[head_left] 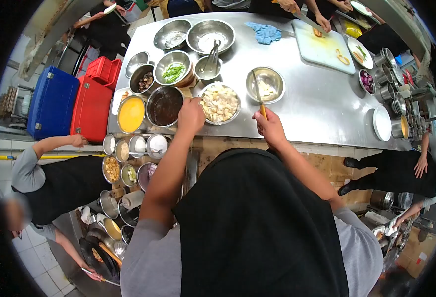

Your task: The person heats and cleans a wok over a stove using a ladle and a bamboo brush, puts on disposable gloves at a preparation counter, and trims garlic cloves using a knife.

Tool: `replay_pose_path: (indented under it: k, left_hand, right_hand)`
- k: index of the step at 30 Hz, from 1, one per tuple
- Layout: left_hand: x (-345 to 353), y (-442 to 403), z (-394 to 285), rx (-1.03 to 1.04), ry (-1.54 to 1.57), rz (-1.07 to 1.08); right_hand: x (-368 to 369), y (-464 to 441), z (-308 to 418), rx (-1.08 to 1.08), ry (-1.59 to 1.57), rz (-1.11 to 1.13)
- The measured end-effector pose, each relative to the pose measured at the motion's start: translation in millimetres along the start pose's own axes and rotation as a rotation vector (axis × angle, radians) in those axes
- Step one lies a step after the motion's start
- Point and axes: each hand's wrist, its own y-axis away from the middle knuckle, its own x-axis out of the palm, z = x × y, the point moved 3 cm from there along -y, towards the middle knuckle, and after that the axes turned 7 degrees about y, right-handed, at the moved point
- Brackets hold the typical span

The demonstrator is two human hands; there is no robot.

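Observation:
My right hand point(270, 127) is closed round the yellow handle of a knife point(262, 108), whose blade reaches over a steel bowl point(280, 94) with some pale pieces inside. At the left rim of a bowl of pale cubes point(220, 103) is my left hand point(192, 115), fingers pressed together; whether it grips the rim or something else is hidden. Just left of that hand stands a bowl of dark sauce point(164, 106). Farther left, a bowl holds yellow liquid point(131, 114). Behind them are a bowl of green strips point(173, 72) and a small pot with tongs point(208, 68).
A co-worker's hands point(322, 22) hold a knife over a white cutting board point(322, 47). A blue cloth point(264, 32) lies at the back. Plates point(382, 123) and pots stand right. One person works at a pan point(99, 257) lower left; another stands at right.

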Motion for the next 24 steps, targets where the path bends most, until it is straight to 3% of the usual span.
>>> replay_pose_path:
  k: [7,9,11,13,18,20,24]
  left_hand:
    - [20.4,-14.7,-3.4,-0.078,-0.233,0.146]
    - [-4.4,-4.9,-46.2,0.1,-0.15,-0.114]
    - [-0.6,2.3,-56.5,0.021,-0.012,-0.042]
    - [9.4,8.1,-61.4,0.112,0.15,0.192]
    - [20.4,3.6,-55.8,0.152,0.131,0.171]
    - [14.8,-0.7,-43.4,0.041,0.194,0.097]
    - [15.1,-1.0,-15.4,-0.031,0.126,0.176]
  right_hand:
    - [-46.3,22.4,-34.4,0.145,-0.167,-0.001]
    - [-52.6,27.5,-38.3,0.153,-0.174,0.0]
    - [-55.9,34.2,-42.4,0.165,-0.186,-0.007]
    - [-57.7,36.0,-42.2,0.159,-0.189,0.008]
    - [-68.1,39.4,-33.7,0.095,-0.133,-0.019]
    - [-69.4,42.1,-29.9,0.056,-0.102,-0.045]
    - [-63.4,40.5,-36.0,0.12,-0.13,-0.089]
